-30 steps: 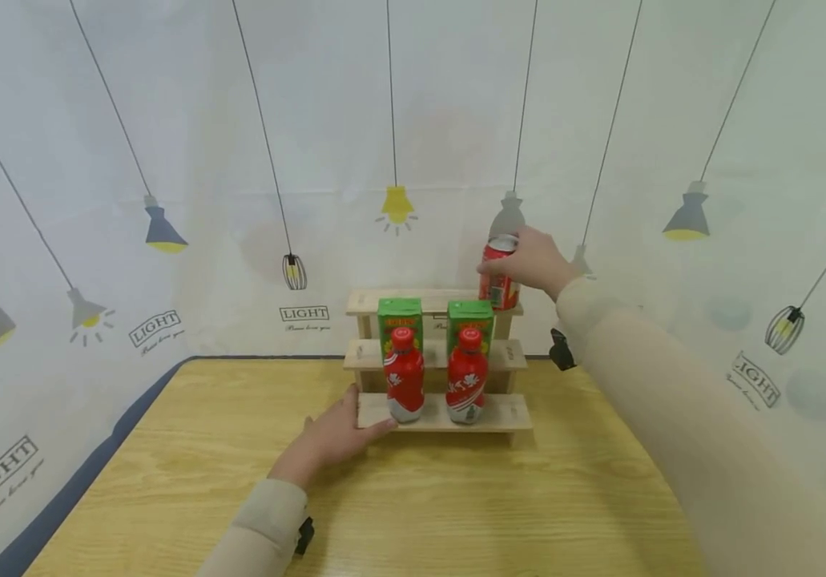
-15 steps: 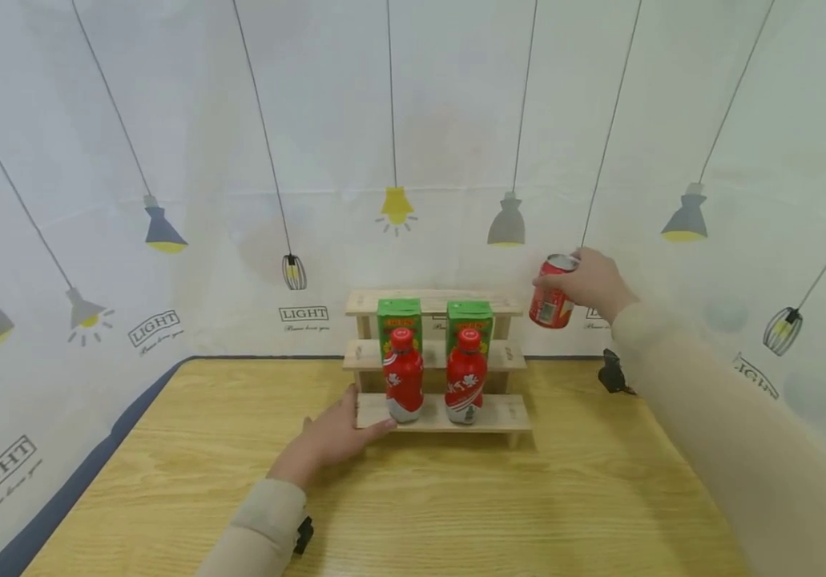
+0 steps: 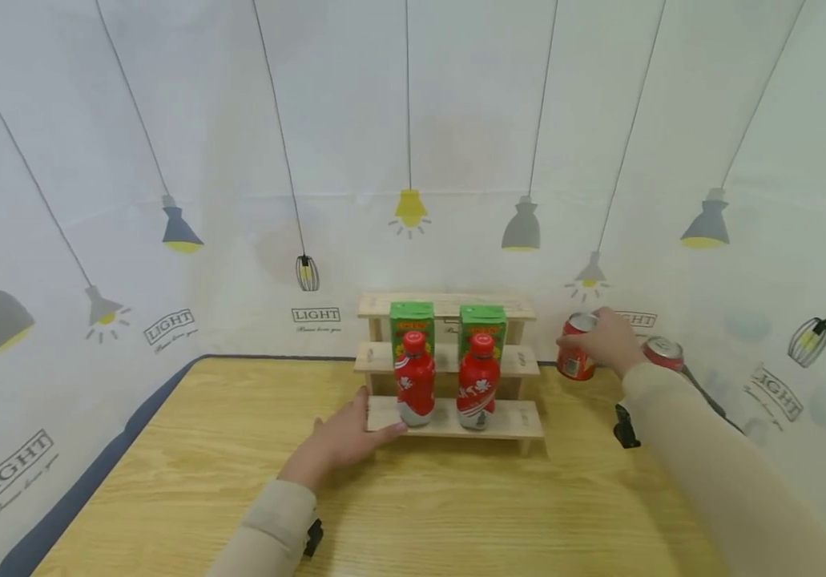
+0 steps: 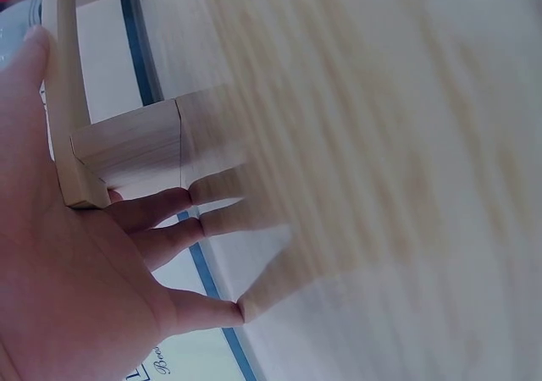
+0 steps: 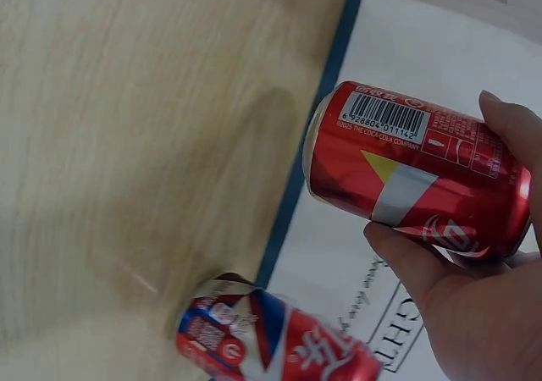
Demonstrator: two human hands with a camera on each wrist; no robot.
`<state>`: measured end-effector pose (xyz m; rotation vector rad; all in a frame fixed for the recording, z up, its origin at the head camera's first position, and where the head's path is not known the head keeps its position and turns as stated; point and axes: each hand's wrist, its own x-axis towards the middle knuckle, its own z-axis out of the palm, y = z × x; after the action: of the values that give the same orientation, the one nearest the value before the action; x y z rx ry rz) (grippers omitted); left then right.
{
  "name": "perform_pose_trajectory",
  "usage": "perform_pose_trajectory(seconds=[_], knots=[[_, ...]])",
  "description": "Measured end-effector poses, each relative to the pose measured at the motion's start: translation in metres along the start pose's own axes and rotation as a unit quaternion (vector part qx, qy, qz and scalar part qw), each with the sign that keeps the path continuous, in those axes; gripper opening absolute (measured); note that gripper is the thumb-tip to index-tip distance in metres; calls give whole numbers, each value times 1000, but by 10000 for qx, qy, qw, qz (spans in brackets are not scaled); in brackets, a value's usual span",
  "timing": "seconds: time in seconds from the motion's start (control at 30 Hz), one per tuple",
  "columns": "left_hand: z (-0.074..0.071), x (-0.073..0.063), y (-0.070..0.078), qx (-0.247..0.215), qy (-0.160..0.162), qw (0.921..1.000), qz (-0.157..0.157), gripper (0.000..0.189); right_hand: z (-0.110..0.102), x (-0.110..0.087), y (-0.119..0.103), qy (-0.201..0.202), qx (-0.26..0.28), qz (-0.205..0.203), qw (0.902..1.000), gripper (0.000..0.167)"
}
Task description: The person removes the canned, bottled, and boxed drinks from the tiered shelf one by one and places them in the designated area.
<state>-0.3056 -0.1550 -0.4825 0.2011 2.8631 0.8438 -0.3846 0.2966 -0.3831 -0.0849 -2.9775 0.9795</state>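
Note:
A red cola can [image 3: 573,362] is in my right hand [image 3: 610,343], to the right of the wooden step rack [image 3: 517,417]. In the right wrist view, thumb and fingers grip the can's body and its barcode shows; its base is clear of the tabletop. A second soda can [image 5: 279,334], red with blue and white, stands on the table, partly behind my right forearm in the head view. At the rack's lower left corner rests my left hand [image 3: 344,437]. Its thumb lies along the bottom shelf's front, and several straight fingertips [image 4: 224,313] touch the table.
Two red bottles, a left one [image 3: 416,381] and a right one [image 3: 479,385], stand on the bottom shelf. Behind them, two green drink cartons [image 3: 401,316] occupy the middle shelf. The wooden table [image 3: 456,513] ends at a lamp-patterned backdrop [image 3: 456,120].
My right hand has carried the cola can off the top shelf, rightward and down. The second can has come into view by the forearm. The left hand has stayed at the rack.

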Motion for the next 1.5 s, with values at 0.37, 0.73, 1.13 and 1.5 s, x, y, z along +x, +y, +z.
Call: perform_pose_trajectory(seconds=[0.37, 0.73, 1.13, 1.5], knots=[[-2, -1, 2, 169, -35, 9998, 87, 128, 9, -1, 28, -51, 63, 337, 9994, 111], [4, -2, 6, 427, 127, 9990, 100, 128, 12, -3, 33, -98, -12, 280, 9996, 105], [2, -1, -2, 785, 221, 9966, 102, 130, -22, -13, -75, 387, 274, -987, 9940, 79], [10, -2, -5, 735, 493, 9960, 99, 129, 15, -43, -144, -1051, 366, -1870, 9760, 58]])
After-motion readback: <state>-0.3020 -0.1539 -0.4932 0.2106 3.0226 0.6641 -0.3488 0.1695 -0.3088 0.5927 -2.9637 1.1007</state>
